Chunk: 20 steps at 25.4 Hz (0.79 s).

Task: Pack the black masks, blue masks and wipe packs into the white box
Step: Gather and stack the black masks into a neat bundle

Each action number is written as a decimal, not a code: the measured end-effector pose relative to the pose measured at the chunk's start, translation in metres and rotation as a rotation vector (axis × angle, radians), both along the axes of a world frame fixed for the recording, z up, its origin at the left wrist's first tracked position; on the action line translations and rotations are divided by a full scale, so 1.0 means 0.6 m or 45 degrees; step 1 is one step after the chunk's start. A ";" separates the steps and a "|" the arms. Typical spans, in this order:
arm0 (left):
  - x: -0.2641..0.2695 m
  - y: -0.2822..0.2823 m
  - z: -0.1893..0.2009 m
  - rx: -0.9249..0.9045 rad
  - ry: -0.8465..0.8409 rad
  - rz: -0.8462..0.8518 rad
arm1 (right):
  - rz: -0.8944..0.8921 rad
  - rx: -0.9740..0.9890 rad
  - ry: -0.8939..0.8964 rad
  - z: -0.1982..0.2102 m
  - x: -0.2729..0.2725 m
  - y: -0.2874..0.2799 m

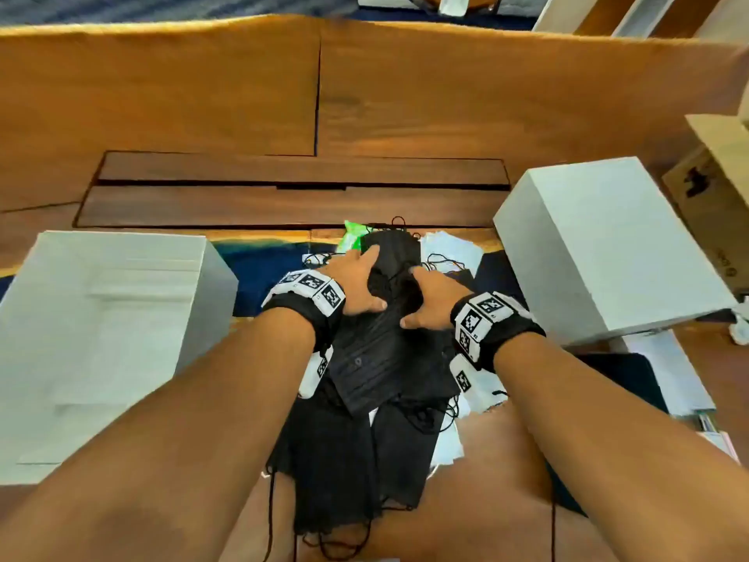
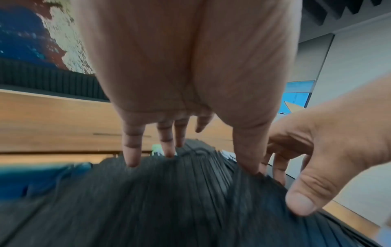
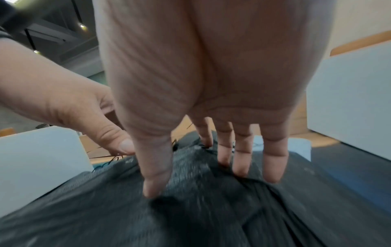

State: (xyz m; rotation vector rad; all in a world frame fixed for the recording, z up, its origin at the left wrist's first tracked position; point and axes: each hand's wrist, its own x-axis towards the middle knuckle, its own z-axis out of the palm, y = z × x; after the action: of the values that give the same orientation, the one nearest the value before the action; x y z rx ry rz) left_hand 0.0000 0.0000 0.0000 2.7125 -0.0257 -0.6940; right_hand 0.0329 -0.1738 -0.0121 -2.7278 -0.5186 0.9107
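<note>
The left hand (image 2: 190, 75) spreads straight fingers over pleated black masks (image 2: 158, 200). The right hand (image 2: 328, 150) presses them alongside.

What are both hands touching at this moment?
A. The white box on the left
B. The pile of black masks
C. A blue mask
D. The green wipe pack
B. The left hand and right hand both rest with fingers spread on the black masks between the two white boxes.
</note>
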 end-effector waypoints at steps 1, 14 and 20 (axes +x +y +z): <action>-0.009 -0.005 -0.007 0.016 0.034 0.020 | -0.018 -0.064 0.041 -0.012 -0.006 -0.004; -0.073 -0.030 -0.062 -0.559 0.091 0.329 | -0.172 0.505 0.052 -0.007 -0.015 -0.011; -0.093 0.000 -0.061 -1.173 0.066 0.943 | -0.564 0.617 -0.181 -0.009 -0.045 -0.011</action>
State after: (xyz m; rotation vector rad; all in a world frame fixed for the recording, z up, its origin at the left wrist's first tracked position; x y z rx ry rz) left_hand -0.0559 0.0002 -0.0368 1.6316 0.5107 -0.3713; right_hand 0.0057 -0.1805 -0.0173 -2.3245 -0.1182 0.4136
